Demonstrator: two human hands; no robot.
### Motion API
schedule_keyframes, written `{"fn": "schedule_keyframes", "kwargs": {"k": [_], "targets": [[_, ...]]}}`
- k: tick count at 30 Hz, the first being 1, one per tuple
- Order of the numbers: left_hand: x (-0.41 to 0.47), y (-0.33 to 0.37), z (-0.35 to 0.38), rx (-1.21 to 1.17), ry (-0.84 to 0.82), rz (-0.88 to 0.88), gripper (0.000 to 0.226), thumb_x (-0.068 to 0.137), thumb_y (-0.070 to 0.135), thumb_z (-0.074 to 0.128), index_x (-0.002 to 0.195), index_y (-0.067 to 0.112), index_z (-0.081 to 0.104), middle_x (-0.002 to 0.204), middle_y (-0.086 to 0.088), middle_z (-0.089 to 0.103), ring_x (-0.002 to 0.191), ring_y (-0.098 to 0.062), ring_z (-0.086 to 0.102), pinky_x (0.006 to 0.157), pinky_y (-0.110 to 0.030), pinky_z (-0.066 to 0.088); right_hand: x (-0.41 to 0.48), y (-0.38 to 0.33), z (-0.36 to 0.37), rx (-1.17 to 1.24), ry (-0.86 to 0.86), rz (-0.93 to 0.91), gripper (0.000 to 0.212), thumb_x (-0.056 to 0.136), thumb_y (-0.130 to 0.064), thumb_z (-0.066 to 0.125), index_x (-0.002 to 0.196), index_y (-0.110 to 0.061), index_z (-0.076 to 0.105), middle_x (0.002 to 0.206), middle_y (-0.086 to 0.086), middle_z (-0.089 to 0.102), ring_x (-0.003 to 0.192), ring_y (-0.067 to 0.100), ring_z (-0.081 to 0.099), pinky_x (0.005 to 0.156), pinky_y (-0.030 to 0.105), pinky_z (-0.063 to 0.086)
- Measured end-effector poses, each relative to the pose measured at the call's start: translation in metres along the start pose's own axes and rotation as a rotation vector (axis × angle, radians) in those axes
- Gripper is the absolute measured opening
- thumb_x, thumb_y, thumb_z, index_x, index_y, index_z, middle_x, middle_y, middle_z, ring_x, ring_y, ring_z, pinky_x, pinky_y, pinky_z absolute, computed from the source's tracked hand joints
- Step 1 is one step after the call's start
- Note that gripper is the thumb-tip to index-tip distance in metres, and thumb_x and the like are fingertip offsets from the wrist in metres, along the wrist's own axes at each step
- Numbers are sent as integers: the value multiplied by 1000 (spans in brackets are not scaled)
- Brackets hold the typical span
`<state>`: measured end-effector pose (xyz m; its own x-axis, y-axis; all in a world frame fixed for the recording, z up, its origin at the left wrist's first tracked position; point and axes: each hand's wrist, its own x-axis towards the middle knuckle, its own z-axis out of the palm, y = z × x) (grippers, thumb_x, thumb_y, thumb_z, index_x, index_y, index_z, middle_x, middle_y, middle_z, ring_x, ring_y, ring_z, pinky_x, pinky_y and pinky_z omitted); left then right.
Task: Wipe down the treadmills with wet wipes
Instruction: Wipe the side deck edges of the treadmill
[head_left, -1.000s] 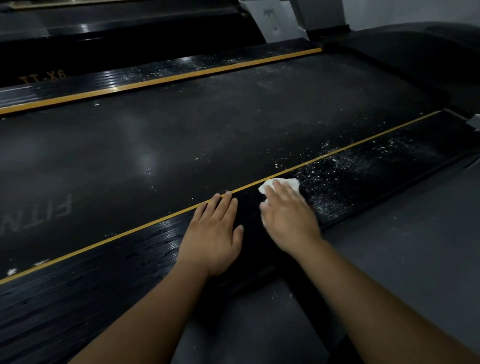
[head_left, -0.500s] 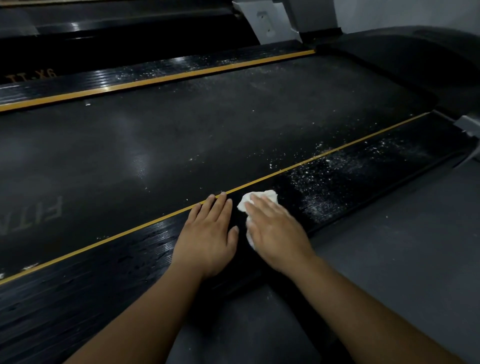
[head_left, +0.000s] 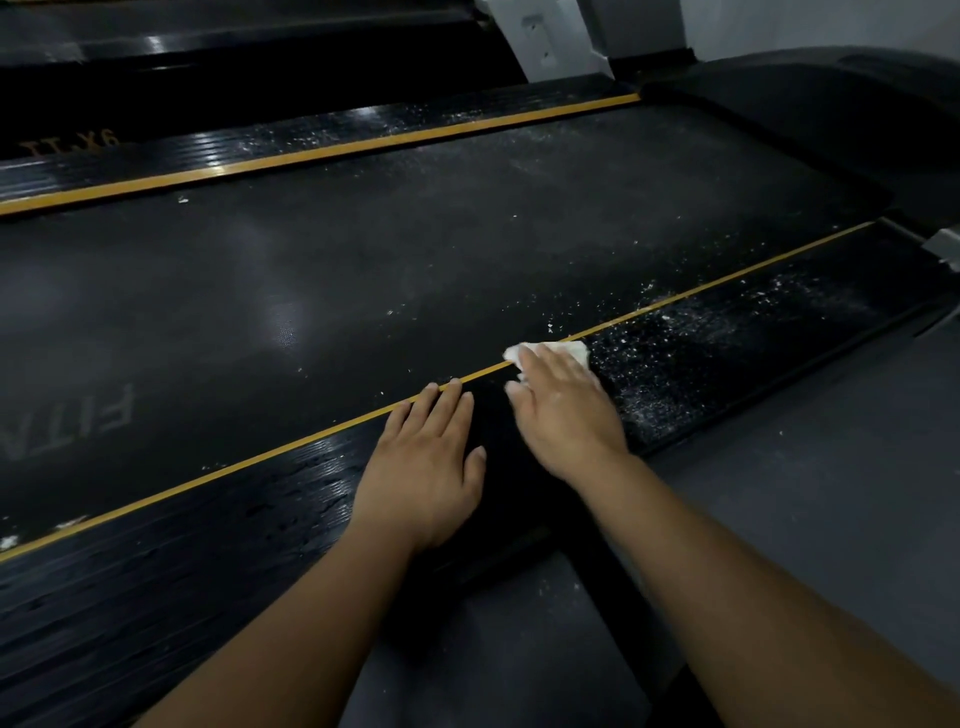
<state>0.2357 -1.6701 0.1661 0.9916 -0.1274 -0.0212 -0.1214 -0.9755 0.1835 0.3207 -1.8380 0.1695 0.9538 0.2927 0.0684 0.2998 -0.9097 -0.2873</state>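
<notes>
Both hands on the treadmill near side rail, wipe under the right.
Left hand flat on rail, fingers straight, released, tips at yellow stripe; right hand just beside it, fingers flat (not curled), pressing white wet wipe onto rail and stripe; white specks right of wipe.

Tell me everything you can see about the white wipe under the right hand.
The wipe is white, soft-looking and bunched into a small crumpled wad. Most of it is hidden under the flat fingers of the right hand, which presses it down; only wrinkled edges peek out past the fingertips and by the thumb. It lies on the treadmill's black ribbed side rail, against the yellow stripe, at the edge of a patch of white specks.
</notes>
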Motion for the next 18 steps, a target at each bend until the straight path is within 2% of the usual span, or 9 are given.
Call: {"fn": "schedule_keyframes", "kwargs": {"k": [2,5,8,10,12,15,18], "targets": [[0,0,0,-26,16,4,76,94,52,2,163,21,12,170,3,5,156,-16,-1,125,-34,-4,-12,-25,7,56,-47,-88,78,89,-56,9,156,-24,33,159,-3,38,147,19,31,118,40,29],[0,0,1,-34,11,-1,74,95,51,4,163,22,10,170,4,3,156,-15,-2,124,-33,-5,-31,-19,3,62,-100,-216,74,93,-54,8,156,-26,36,162,-7,34,150,12,24,122,37,23],[0,1,0,2,-1,-5,83,89,54,-3,163,20,10,170,2,0,156,-16,-4,125,-34,-4,-13,17,-5,7,-35,-98,65,100,-50,13,155,-25,38,163,-4,31,151,14,23,122,38,22],[1,0,-1,-2,-1,-5,82,89,54,-1,163,19,10,170,2,1,156,-16,-3,125,-34,-4,-1,14,-4,-1,-33,6,65,100,-49,14,154,-24,39,164,-2,30,152,18,21,122,38,20],[0,1,-1,-7,-1,-4,84,88,55,-3,163,19,12,170,2,2,156,-16,-2,125,-35,-3,-10,-9,-2,9,-21,-66,77,93,-52,6,152,-20,42,162,1,34,151,21,25,123,38,21],[0,0,0,-12,-2,-7,85,87,55,-4,163,19,13,170,2,2,157,-16,-2,126,-35,-2,-31,-13,-1,43,-76,-207,76,92,-52,7,155,-23,38,162,-4,32,152,15,22,123,34,20],[1,1,1,4,0,-6,84,88,54,-3,162,19,14,170,2,3,157,-17,-1,127,-37,0,-11,20,-11,11,-21,-57,62,100,-47,18,153,-24,40,162,-4,33,150,15,23,120,34,23]]}}
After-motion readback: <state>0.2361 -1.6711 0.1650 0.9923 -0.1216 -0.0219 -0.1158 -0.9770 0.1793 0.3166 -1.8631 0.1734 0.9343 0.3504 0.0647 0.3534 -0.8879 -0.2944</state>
